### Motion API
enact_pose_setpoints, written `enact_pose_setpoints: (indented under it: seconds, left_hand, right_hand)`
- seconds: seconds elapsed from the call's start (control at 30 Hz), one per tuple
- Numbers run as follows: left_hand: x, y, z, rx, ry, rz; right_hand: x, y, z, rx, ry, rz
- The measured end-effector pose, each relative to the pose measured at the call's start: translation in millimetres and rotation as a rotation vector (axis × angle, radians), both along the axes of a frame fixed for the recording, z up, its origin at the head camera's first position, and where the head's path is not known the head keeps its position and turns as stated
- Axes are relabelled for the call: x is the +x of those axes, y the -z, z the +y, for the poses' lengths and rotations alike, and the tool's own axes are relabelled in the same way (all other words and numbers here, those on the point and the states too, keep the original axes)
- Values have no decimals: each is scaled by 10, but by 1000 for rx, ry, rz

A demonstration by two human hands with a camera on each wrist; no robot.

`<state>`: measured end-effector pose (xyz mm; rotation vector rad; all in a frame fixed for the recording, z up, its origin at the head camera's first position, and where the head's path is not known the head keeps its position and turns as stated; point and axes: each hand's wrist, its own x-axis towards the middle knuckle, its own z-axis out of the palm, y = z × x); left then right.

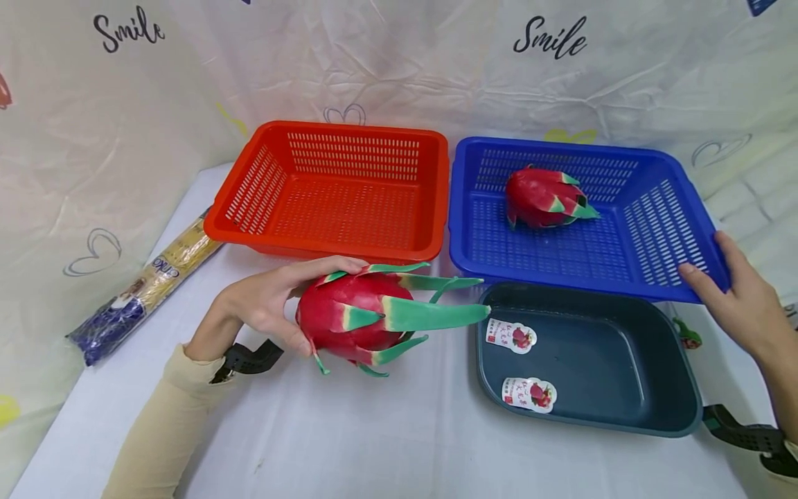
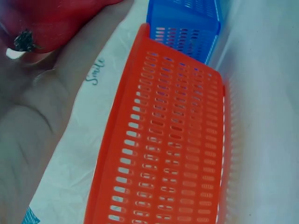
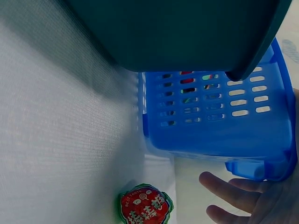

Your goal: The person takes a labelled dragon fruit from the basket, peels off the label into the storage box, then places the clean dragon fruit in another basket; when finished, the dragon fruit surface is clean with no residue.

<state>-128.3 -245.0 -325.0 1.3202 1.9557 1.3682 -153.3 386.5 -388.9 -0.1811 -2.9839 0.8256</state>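
My left hand (image 1: 274, 298) grips a red dragon fruit (image 1: 361, 312) with green-tipped leaves, holding it in front of the red basket (image 1: 430, 201). Its stem end shows close up in the left wrist view. My right hand (image 1: 748, 298) holds the right rim of the blue basket (image 1: 592, 270), thumb over the inside edge and fingers outside. Inside that basket lies a second dragon fruit (image 1: 545, 197) on its side. Fingers (image 3: 229, 191) of the right hand show beside the basket's end in the right wrist view.
A dark green tub (image 1: 586, 360) with two dragon fruit stickers (image 1: 528, 394) stands before the blue basket. Behind the tub's right side lies a small red and green wrapped item (image 3: 145, 205). At left, a long noodle packet (image 1: 152, 284) touches the red basket's corner.
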Motion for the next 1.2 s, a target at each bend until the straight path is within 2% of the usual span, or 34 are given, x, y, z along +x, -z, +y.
enact_pose_setpoints:
  seconds: [0.1,0.3,0.43,0.53,0.63,0.7,0.77,0.9,1.03,1.2]
  left_hand:
    - [22,-28,18,22,-31,0]
    - [55,-95,107,22,-68,11]
    - [73,-99,209,-23,-80,14]
    - [66,-80,261,-34,-52,36]
    - [12,-116,312,0,-5,72]
    - [-55,-186,369,19,25,93]
    - [-128,-293,452,22,47,116]
    - [-307,-532,702,17,105,148]
    - [-476,-754,980,2,145,175]
    - [-659,-937,1200,-9,124,197]
  right_hand:
    - [-52,93,106,2,4,0]
    - [-233,425,448,-5,-13,20]
    - [-261,487,488,-13,-14,11]
    - [-241,455,448,-14,-14,14]
    - [-151,287,292,-21,-10,14]
    - [-68,145,160,-27,-7,4]
    - [29,-61,-38,-39,-14,-6]
    - [130,-294,-281,-58,-30,-22]
    - [165,-348,-340,-60,-29,-24]
    - [128,-276,-281,-62,-33,-10]
